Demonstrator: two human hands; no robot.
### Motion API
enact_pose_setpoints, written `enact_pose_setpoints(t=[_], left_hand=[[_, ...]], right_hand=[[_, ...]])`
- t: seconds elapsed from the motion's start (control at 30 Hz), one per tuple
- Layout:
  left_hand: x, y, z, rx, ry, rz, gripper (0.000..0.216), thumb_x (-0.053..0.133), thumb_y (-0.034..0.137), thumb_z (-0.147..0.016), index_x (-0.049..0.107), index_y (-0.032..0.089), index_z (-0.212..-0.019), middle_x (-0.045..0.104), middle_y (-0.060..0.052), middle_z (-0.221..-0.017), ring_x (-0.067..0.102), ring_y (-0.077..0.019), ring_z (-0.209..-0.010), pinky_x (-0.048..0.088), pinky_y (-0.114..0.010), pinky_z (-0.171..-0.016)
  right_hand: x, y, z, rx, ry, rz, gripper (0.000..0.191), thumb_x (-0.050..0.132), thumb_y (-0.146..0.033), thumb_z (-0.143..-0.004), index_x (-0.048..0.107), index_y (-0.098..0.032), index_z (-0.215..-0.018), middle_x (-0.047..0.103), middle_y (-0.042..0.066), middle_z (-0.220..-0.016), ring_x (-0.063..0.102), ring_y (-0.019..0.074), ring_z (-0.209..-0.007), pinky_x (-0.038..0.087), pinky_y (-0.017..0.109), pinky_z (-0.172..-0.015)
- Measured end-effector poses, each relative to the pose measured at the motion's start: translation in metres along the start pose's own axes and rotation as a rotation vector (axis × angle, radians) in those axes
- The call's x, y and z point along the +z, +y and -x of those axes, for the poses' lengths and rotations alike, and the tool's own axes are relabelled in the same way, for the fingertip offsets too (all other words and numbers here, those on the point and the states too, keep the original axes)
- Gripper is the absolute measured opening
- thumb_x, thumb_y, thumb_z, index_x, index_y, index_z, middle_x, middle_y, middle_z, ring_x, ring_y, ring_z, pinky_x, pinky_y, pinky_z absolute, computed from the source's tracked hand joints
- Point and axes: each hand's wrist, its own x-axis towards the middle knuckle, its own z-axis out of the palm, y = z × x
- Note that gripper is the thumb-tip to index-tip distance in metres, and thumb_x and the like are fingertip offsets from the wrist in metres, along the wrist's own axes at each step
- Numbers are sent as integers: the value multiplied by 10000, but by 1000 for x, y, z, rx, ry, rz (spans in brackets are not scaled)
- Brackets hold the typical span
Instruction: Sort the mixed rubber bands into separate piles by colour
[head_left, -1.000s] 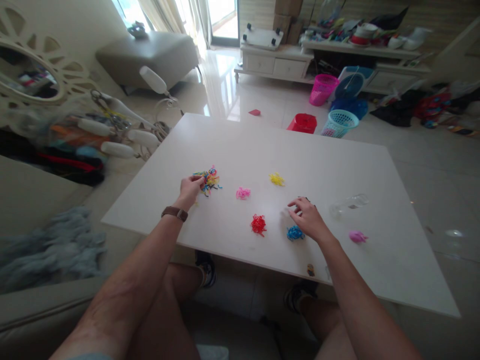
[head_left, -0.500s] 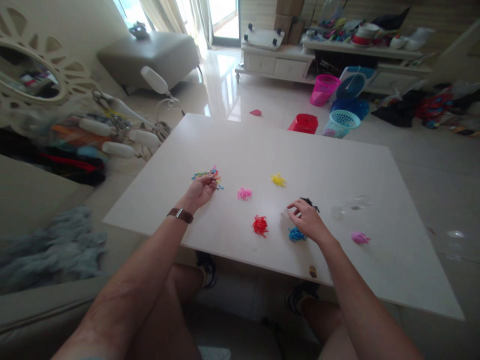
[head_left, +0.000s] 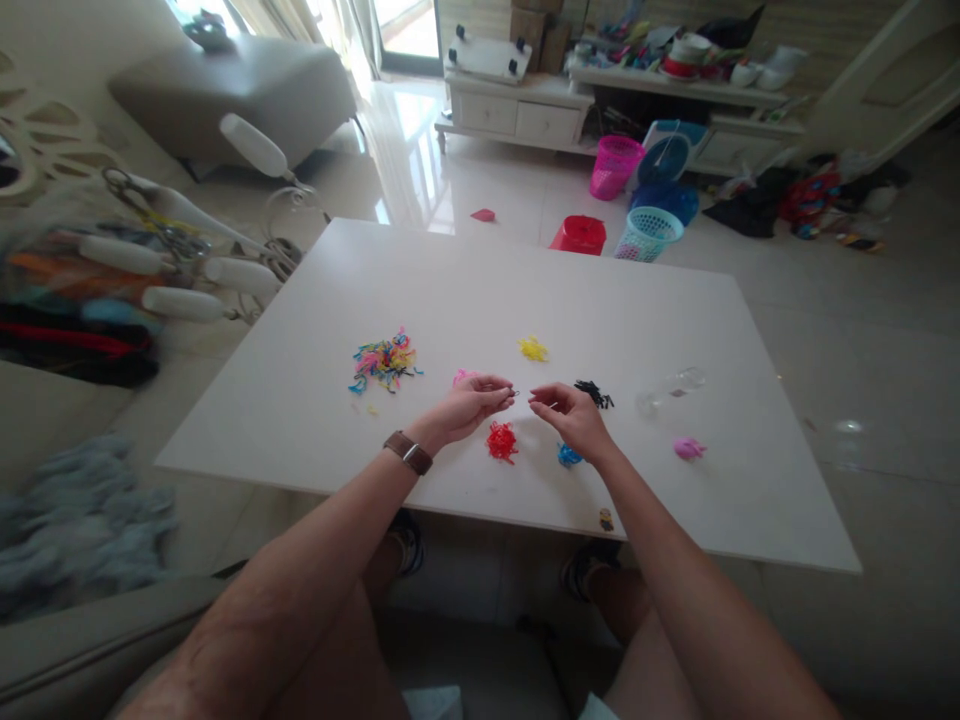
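At centre left of the frame we record a mixed heap (head_left: pixel 385 360) on the desk (head_left: pixel 450 285). The pink pile (head_left: pixel 463 377) is partly screened by the left hand (head_left: pixel 480 400), which pinches a small dark loop (head_left: pixel 515 393) mid-frame, presumably in its fingertips for control. The red pile (head_left: pixel 501 442) and yellow pile (head_left: pixel 533 348) lie apart, we judge to keep colours separate. The right hand (head_left: pixel 570 412) partly obstructs the blue pile (head_left: pixel 568 455); whether it grips anything we cannot tell. Rightward: the black pile (head_left: pixel 595 393), a clear bottle (head_left: pixel 685 381)
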Motion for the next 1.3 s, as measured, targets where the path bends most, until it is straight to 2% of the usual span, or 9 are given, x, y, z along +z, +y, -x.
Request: enact_pose_setpoints(t=[0.1,0.23,0.33,0.47,0.63,0.83,0.9,1.1,1.3], left_hand=[[11,-8,-5,-4,-43,-21,131,806,99,-747,704,110,-829,705,-50,-809,688,-116,-787,519,-298,-919],[19,-14,-11,-5,-76,-44,176,831,145,-732,703,110,-848,714,-53,-805,691,-124,-789,516,-306,-916],[20,-15,-13,6,-32,-74,201,822,163,-754,700,120,-908,739,-80,-875,705,-141,-819,526,-320,-922],[19,-17,-15,-18,38,-104,162,793,184,-800,693,118,-909,751,-119,-944,717,-154,-830,543,-333,-931],[18,-21,-14,-56,17,-118,163,790,225,-816,692,113,-881,751,-130,-944,721,-160,-841,553,-322,-934],[20,-25,-9,-55,-50,-149,262,835,295,-772,650,134,-864,751,-122,-919,729,-168,-856,561,-320,-903],[20,-25,-7,-60,-64,-157,285,843,309,-761,632,142,-855,754,-124,-925,733,-172,-853,566,-311,-866],[22,-28,-6,-58,-90,-156,341,865,330,-730,606,139,-844,753,-108,-850,736,-173,-821,556,-278,-801],[22,-31,-8,-80,-91,-189,343,865,337,-728,598,146,-827,754,-117,-869,735,-181,-826,560,-304,-819]], right_hand=[[4,0,0,10,3,-141,337,768,-446,-785,725,-207,-1017,768,66,-932,709,200,-858,564,342,-799],[5,-2,0,15,26,-164,269,766,-451,-774,724,-199,-857,752,50,-822,699,194,-768,563,335,-763],[-7,-1,-3,14,92,-70,223,736,-417,-785,706,-198,-814,734,39,-770,684,185,-729,554,320,-734],[-42,14,-7,89,302,179,165,696,-358,-778,704,-194,-799,719,38,-729,660,179,-679,536,305,-672],[-78,44,-5,140,447,325,228,692,-425,-774,702,-197,-760,731,76,-733,660,201,-675,554,344,-676],[-74,48,-3,189,504,329,280,724,-450,-748,733,-181,-825,709,66,-680,639,191,-627,544,326,-629],[-62,34,-3,166,459,257,291,727,-453,-758,741,-173,-840,708,61,-701,638,181,-637,541,309,-628],[-19,-8,2,64,-95,-148,332,801,-452,-729,760,-190,-930,752,53,-839,703,199,-799,570,326,-760],[-27,-4,2,87,-43,-104,219,789,-373,-722,744,-188,-831,742,42,-792,685,188,-754,554,320,-730]])
